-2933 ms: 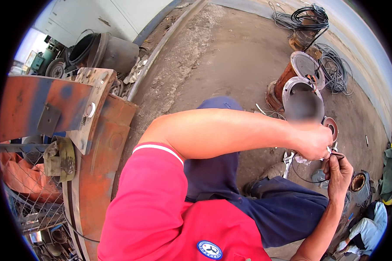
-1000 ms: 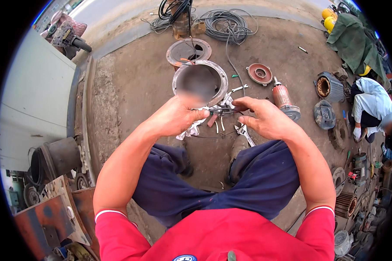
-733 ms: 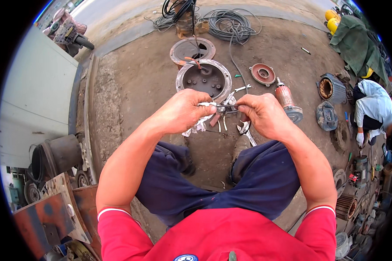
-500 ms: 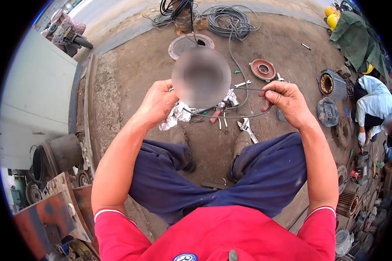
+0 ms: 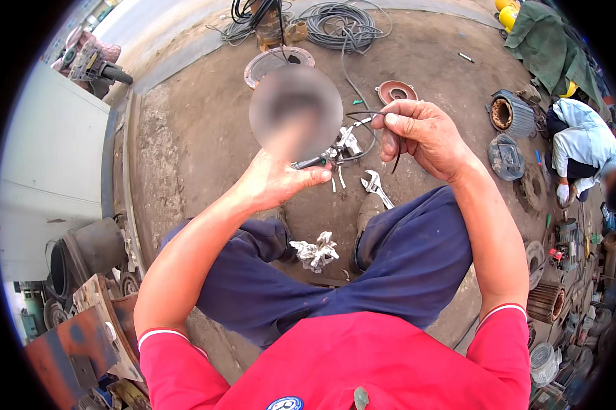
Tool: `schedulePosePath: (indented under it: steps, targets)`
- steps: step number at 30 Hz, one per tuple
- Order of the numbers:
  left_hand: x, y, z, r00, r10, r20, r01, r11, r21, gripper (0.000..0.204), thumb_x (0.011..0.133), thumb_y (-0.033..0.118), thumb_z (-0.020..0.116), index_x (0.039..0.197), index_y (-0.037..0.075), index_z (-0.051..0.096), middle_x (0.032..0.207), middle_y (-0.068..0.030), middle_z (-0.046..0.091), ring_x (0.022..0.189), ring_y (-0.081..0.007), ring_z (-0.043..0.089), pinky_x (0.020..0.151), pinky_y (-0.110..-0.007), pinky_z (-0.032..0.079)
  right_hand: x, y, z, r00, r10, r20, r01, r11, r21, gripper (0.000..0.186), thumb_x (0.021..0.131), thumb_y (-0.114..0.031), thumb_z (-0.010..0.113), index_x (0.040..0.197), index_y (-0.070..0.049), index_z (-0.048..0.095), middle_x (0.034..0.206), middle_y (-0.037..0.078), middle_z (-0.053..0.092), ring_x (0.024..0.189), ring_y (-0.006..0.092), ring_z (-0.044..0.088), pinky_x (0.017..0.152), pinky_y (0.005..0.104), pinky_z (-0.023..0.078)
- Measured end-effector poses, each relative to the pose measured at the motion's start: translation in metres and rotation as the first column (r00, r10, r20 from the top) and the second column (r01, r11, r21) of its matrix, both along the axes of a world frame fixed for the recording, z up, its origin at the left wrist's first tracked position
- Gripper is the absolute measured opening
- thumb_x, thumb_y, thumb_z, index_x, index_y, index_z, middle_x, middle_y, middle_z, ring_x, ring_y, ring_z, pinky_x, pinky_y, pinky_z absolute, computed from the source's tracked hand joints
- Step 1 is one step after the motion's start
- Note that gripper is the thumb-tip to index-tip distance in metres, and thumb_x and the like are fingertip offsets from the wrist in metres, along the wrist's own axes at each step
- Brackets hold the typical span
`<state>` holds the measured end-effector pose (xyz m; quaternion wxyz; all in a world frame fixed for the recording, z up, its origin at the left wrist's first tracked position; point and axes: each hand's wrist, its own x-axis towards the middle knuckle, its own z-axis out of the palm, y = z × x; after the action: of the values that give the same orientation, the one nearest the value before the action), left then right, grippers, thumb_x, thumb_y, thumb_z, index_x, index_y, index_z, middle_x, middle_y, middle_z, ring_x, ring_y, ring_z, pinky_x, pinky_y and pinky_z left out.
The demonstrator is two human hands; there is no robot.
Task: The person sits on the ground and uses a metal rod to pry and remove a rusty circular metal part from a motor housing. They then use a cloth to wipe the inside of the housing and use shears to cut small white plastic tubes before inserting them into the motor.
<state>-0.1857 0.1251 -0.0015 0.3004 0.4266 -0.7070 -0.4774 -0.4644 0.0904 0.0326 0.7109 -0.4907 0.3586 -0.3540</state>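
Observation:
A thin dark cable is pinched between the thumb and fingers of my right hand, with a short end hanging below them. My left hand has its thumb stretched out and apart from its fingers, which run up into a blurred patch. Beside that thumb lies a thicker dark cable section; I see no grip on it. A crumpled white rag shows between my knees. An adjustable wrench lies by my right boot. More crumpled white material sits behind the cable.
Ahead are a coil of grey cable, a round metal flange and a reddish round cover. Motor housings and other parts line the right, where a person in a light shirt crouches. A white panel stands left.
The white rag has left my left hand and is now between my knees. My left hand has moved right and lower; my right hand has shifted slightly left and up, still pinching the cable.

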Motion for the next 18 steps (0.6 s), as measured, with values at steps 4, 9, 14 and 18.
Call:
schedulePosePath:
  steps: [4,9,14,18]
  targets:
    - [-0.007,-0.006,0.003,0.964,0.029,-0.264,0.040,0.967,0.252,0.047,0.087,0.019,0.077,0.127,0.002,0.058,0.113,-0.0074,0.065,0.095,-0.0170,0.063,0.081,-0.035,0.053,0.016,0.004,0.004,0.989,0.143,-0.035,-0.142,0.990,0.011,0.024,0.098,-0.016,0.062,0.113,0.003,0.064,0.077,0.007,0.066,0.068,0.0155,0.066,0.065,0.0280,0.055]
    - [0.019,-0.019,0.022,0.956,0.213,-0.202,-0.106,0.892,0.439,0.022,0.091,0.013,0.072,0.109,0.001,0.068,0.093,-0.0041,0.068,0.078,-0.0132,0.065,0.075,-0.031,0.055,0.011,-0.007,0.000,0.937,0.127,-0.326,-0.148,0.988,-0.040,0.026,0.096,-0.009,0.063,0.118,0.004,0.059,0.083,0.005,0.064,0.072,0.0118,0.064,0.070,0.0269,0.054]
    - [0.045,-0.049,0.032,0.940,0.317,-0.125,-0.237,0.872,0.427,0.017,0.092,0.014,0.071,0.105,0.003,0.066,0.087,-0.0027,0.066,0.077,-0.0128,0.064,0.070,-0.030,0.056,0.032,-0.044,0.000,0.932,0.001,-0.363,-0.009,1.000,-0.022,0.018,0.096,-0.010,0.064,0.109,0.002,0.059,0.083,0.005,0.065,0.069,0.0107,0.063,0.062,0.0263,0.053]
    - [0.068,-0.086,0.030,0.850,0.500,-0.165,-0.413,0.828,0.378,0.020,0.093,0.017,0.071,0.108,0.004,0.067,0.087,-0.0017,0.064,0.076,-0.0115,0.063,0.062,-0.027,0.055,0.072,-0.089,0.001,0.927,-0.075,-0.367,0.036,0.993,-0.112,0.010,0.094,-0.009,0.064,0.101,-0.005,0.059,0.082,0.003,0.064,0.066,0.0107,0.062,0.057,0.0261,0.051]
